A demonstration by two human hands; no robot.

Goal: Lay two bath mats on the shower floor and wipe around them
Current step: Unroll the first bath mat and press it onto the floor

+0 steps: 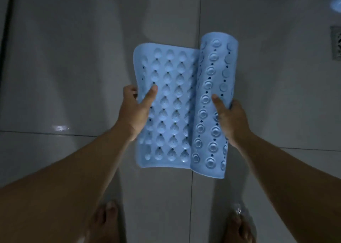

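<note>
Fingers of the left hand (135,109) pinch the flat left edge of a blue bath mat (171,111) while the right hand (231,119) grips its rolled right side above the shower floor (73,67), so lowering it level, suction cups down, should unroll it smoothly.

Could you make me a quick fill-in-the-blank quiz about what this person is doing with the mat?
1. The bath mat is coloured ____.
2. The mat's rolled-up part is gripped by the ____ hand.
3. The left hand holds the mat's ____ part.
4. The floor drain sits at the picture's ____ edge.

Missing words: blue; right; flat; right
</note>
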